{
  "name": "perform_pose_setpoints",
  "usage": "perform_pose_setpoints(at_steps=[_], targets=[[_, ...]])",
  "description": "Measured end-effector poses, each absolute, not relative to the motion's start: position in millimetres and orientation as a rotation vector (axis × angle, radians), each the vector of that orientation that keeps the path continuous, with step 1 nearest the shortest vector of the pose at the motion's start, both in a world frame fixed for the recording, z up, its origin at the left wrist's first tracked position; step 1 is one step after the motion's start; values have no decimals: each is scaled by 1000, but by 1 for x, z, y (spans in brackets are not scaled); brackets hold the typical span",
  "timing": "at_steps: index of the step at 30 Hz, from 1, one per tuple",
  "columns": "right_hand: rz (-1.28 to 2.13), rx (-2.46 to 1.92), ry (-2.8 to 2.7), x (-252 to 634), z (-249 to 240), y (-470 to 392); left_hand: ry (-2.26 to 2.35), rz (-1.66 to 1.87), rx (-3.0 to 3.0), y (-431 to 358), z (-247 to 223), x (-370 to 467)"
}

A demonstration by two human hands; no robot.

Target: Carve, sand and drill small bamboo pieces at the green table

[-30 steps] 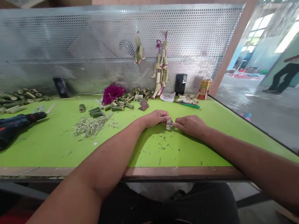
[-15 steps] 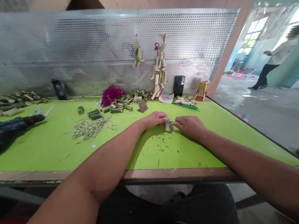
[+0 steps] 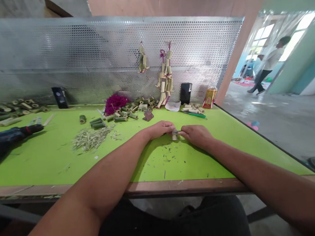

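My left hand (image 3: 161,129) is closed on a short, pale bamboo piece (image 3: 174,135), held just above the green tabletop. To its right, my right hand (image 3: 197,134) is closed round a small dark tool (image 3: 178,131) whose tip touches the top of the piece; most of it is hidden in the fingers. Dark shavings (image 3: 169,155) lie scattered below the hands. Behind them is a brown flat scrap (image 3: 148,115).
A drill (image 3: 7,140) lies at left, near a heap of shavings (image 3: 90,139). Bamboo pieces and magenta string (image 3: 114,104) line the mesh panel (image 3: 100,60), with a phone (image 3: 186,92) and bottle (image 3: 210,97). A person (image 3: 270,62) stands beyond.
The view has shifted slightly. Both hands remain together at the bamboo piece, which now shows a paler side. The person in the background has moved left.
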State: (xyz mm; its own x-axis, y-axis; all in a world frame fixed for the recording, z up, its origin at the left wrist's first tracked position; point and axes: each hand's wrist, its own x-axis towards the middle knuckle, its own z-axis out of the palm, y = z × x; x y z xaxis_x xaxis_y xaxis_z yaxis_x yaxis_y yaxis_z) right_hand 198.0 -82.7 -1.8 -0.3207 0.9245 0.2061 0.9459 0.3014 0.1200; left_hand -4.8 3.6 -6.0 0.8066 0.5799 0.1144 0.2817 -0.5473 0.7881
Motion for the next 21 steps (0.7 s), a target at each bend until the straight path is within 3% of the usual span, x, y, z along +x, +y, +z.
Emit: perform_pose_setpoints(at_steps=[21], targets=[[-385, -1781, -2379, 201, -6, -77, 650, 484, 2143, 0, -5, -2]])
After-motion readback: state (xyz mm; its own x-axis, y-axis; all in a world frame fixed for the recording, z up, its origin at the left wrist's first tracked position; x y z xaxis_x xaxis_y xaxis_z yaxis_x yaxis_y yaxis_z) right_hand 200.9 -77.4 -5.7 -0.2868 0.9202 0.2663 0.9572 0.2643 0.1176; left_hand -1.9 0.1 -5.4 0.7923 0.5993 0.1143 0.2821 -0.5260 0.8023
